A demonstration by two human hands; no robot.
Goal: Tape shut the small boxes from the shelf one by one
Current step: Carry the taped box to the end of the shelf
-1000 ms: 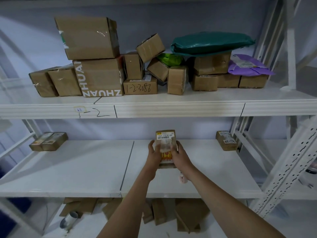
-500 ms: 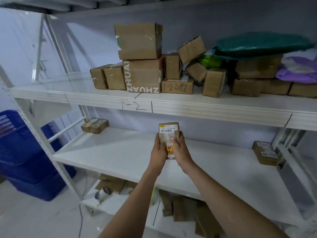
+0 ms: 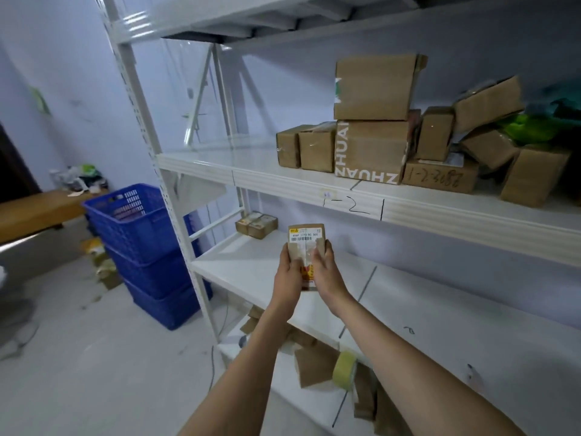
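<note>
While view swung left, same two-handed hold on small box [image 3: 306,247].

A white shelf [image 3: 314,187] carried stacked cardboard boxes [image 3: 371,149] on its upper board; two small boxes [image 3: 256,225] sat on the middle board, tape [image 3: 344,368] and cardboard below.

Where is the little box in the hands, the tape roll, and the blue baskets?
small box [image 3: 305,237]: head view, on its white barcode label.
tape roll [image 3: 343,368]: head view, on its yellowish outer band.
blue baskets [image 3: 132,231]: head view, on the top basket's side wall.
</note>
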